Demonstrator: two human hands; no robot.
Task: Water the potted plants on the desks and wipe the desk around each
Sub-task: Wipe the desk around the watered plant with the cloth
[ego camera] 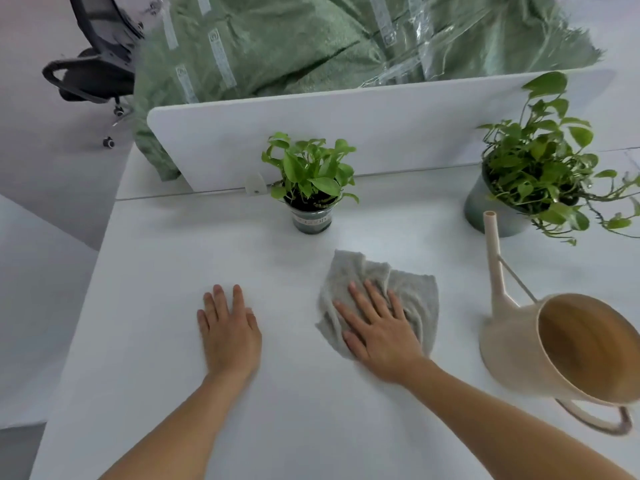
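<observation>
A small potted plant [311, 188] in a clear cup stands mid-desk against the white divider. A bigger leafy plant [540, 168] in a grey-green pot stands at the right. A grey cloth [412, 292] lies crumpled on the white desk [173, 258] in front of the small plant. My right hand [377, 327] presses flat on the cloth, fingers spread. My left hand [228, 327] rests flat on the bare desk to the left, holding nothing. A beige watering can [540, 344] stands at the right, its spout pointing up toward the big plant.
A white divider panel [363, 133] runs along the desk's back edge. Behind it lies green material wrapped in clear plastic [311, 43]. A black office chair [100, 64] stands at the far left. The desk's left edge drops to the floor.
</observation>
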